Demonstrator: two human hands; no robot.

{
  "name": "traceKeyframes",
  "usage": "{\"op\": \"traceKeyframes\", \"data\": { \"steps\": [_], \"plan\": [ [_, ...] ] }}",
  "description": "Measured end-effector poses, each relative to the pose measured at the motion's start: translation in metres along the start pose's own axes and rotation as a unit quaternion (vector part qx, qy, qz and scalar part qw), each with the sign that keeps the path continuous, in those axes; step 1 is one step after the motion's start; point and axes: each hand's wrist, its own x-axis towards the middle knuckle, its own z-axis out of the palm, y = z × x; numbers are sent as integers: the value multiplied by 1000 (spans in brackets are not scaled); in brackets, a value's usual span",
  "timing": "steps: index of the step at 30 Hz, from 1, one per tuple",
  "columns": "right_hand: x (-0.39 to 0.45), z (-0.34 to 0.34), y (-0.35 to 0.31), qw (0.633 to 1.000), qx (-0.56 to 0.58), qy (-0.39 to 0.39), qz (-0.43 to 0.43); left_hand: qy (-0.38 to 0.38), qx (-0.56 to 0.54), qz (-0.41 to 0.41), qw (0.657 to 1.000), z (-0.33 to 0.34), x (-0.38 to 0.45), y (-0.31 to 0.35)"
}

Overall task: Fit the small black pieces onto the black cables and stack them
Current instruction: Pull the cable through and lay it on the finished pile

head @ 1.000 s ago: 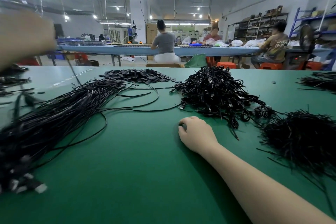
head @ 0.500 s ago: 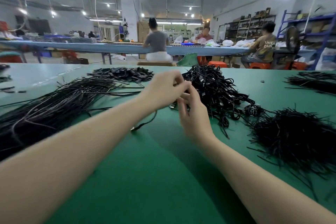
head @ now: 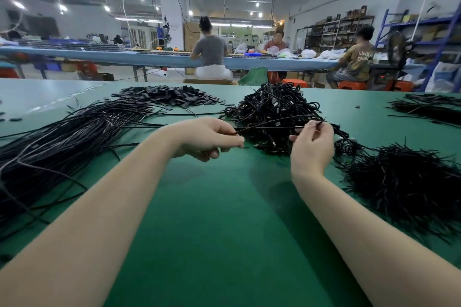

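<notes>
Both hands pinch one thin black rubber-sheathed cable stretched between them — left hand one end, right hand the other. The tangled heap of finished black cables lies just beyond — it could snag the cable.

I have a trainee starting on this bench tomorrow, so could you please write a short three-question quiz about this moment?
1. True or false: the left hand and right hand hold one black cable stretched between them.
2. Where does the pile of small black pieces lie? A) far left of centre B) near right edge C) under the arms
3. Fill in: the table surface is ____.

Key: 1 true; 2 A; 3 green.
</notes>
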Motion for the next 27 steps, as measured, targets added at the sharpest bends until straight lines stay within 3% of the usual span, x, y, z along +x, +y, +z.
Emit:
{"op": "traceKeyframes", "data": {
  "steps": [2, 4, 7, 10, 16, 19, 21, 23, 24, 27],
  "plan": [
    [3, -3, 2, 999, 19, 27, 26, 18, -82, 18, 996, -6, -3, -2],
    [4, -6, 6, 999, -5, 25, 22, 84, -188, 48, 977, -8, -3, 1],
    [0, -9, 11, 996, -69, -45, -40, 194, -358, 82, 910, -8, 1, 9],
    [-12, -5, 8, 978, -91, -162, -90, 226, -501, 84, 831, -5, 4, 18],
    [-43, 6, -3, 925, -106, -300, -209, 256, -601, 122, 747, -3, 4, 26],
    [-49, 3, 1, 865, -152, -393, -273, 280, -633, 128, 711, -11, -1, 32],
    [-50, 1, 5, 816, -210, -449, -296, 242, -640, 140, 716, -21, -8, 35],
    [-49, 2, 7, 823, -216, -456, -262, 135, -653, 158, 728, -32, -23, 39],
    [-46, 3, 6, 848, -197, -436, -228, 81, -623, 159, 761, -37, -31, 39],
    [-37, 3, 1, 924, -124, -343, -112, -21, -339, 106, 935, -40, -40, 36]
  ]
}}
